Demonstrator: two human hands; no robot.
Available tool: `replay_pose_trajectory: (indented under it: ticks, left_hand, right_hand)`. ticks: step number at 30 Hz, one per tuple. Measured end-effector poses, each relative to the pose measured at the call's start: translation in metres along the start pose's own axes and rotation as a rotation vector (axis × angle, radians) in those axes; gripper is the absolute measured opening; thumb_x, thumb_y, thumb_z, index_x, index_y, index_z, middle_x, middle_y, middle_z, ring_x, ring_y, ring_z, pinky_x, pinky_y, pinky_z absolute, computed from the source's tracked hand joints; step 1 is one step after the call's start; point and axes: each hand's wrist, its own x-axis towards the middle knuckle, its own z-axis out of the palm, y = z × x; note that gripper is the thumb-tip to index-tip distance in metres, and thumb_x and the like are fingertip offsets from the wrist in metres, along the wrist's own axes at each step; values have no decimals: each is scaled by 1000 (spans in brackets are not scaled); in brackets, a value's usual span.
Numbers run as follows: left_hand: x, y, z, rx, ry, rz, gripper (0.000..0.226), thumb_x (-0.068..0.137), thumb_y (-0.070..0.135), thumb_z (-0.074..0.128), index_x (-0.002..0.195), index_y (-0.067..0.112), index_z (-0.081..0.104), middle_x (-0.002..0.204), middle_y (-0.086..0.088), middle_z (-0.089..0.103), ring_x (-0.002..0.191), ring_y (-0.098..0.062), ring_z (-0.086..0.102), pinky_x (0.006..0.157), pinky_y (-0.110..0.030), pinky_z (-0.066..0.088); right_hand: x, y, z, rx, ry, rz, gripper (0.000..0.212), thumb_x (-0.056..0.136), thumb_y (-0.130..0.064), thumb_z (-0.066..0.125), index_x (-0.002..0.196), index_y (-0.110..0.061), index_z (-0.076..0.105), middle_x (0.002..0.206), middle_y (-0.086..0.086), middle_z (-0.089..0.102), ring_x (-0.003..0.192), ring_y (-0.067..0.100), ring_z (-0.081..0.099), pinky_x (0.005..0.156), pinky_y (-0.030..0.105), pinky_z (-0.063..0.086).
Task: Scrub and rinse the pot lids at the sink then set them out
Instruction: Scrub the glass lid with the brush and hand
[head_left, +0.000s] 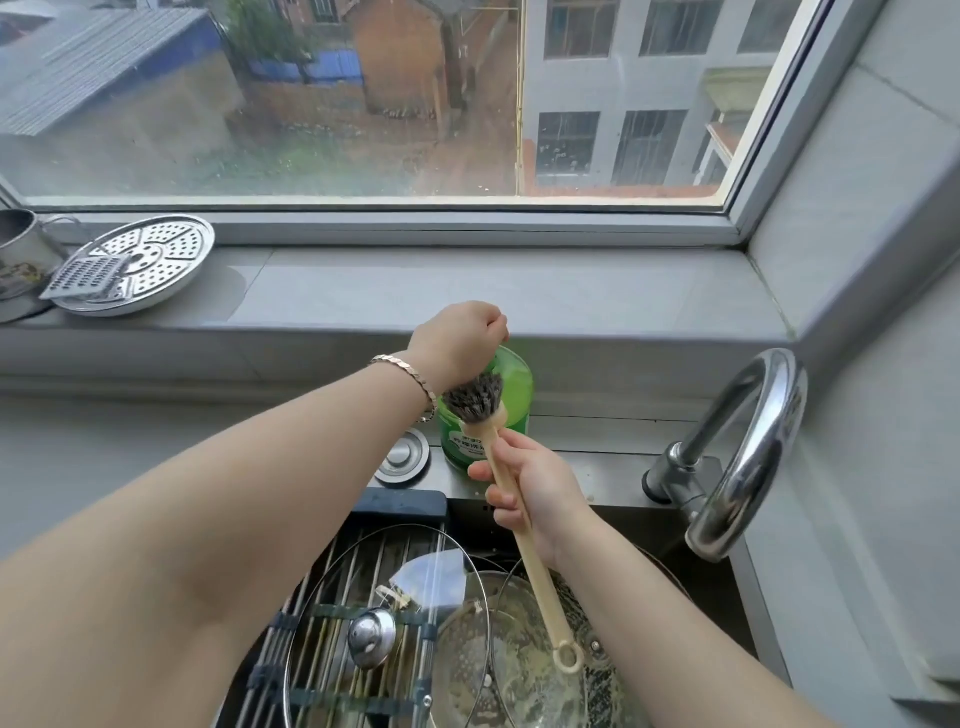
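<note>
Soap top-up, most likely. Left hand (460, 338) behind the sink (608, 480), fingers curled down over the top of a green bottle (514, 382), cap or pump hidden beneath the palm. Right hand (540, 493) just above the sink's back rim, wrapped firmly round the wooden handle of a brush (475, 397), bristles raised against the bottle's shoulder as if to catch a squirt. One glass lid (371, 644) lying knob-up on a roll-up rack (400, 506) across the sink's left half; cannot tell whether already washed. Second lid (509, 691) down in the sink itself, right of the rack, streaked with suds, so probably mid-scrub and awaiting a rinse. Faucet (748, 447) at the sink's back right corner, no water seen running. Perforated steamer plate (140, 265) well beyond the sink on the window ledge, back and to the left. Judged halfway at best: scrubbing underway, rinsing and setting out both to come.
</note>
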Motion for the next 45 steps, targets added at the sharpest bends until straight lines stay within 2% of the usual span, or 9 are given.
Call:
replay_pose_trajectory:
  ticks: [9,15,18,22,26,29,34,38,45]
  left_hand:
    - [-53,-8,0,-412,278,8,42,100,25,35,141,12,34,145,-8,35,129,-19,39,110,-35,29]
    - [-203,-83,78,-391,96,-611,52,93,14,50,140,14,30,142,-10,29,86,-12,54,60,-15,42]
    - [-257,-118,109,-413,-18,-1060,65,91,21,54,144,5,19,148,-20,18,122,-38,43,96,-44,44]
    - [-292,-162,138,-700,-13,-1452,58,94,29,50,139,-2,32,141,-23,37,125,-38,42,105,-45,37]
    - [-306,-186,150,-1283,162,-1536,37,98,41,41,107,6,52,72,-13,59,72,-20,60,64,-29,53]
    - [-309,-189,161,-1435,253,-1566,48,94,56,35,83,12,49,29,5,39,24,-6,37,31,-9,32]
    - [-313,-167,172,-1663,464,-1463,56,94,54,36,119,6,51,82,-6,65,46,-8,63,37,-13,47]
    - [-316,-138,156,-1624,576,-1362,68,92,53,41,124,-7,48,82,-10,65,53,-11,66,42,-15,51]
    - [-310,-90,77,-1122,572,-1031,38,91,51,41,78,17,52,70,-5,69,54,-15,69,38,-16,48]
  right_hand:
    - [-39,29,-30,-223,31,-63,14,97,-20,46,102,-26,57,56,0,59,37,7,29,33,14,21]
    - [-75,92,-75,-541,91,-49,17,94,-26,51,87,-37,62,55,-3,62,36,6,32,35,16,24]
    - [-87,118,-93,-645,151,-25,18,94,-22,51,91,-37,61,52,-3,62,33,3,33,35,14,26]
    - [-96,137,-101,-686,201,23,21,95,-20,49,109,-34,55,53,-4,62,33,5,32,33,16,25]
    - [-103,147,-95,-625,234,31,19,96,-18,50,97,-36,56,51,-3,60,32,3,32,33,15,25]
    - [-109,155,-90,-589,253,23,18,94,-21,52,89,-36,61,51,-2,60,33,5,30,34,15,25]
    - [-118,165,-84,-606,256,23,15,92,-26,54,88,-39,59,50,-1,60,31,6,31,34,15,27]
    - [-124,164,-77,-683,257,-4,18,93,-24,52,94,-40,59,52,-4,60,38,8,33,39,16,30]
    - [-132,141,-43,-1183,292,-335,32,94,-33,47,122,-48,53,87,-15,56,82,5,54,68,24,46]
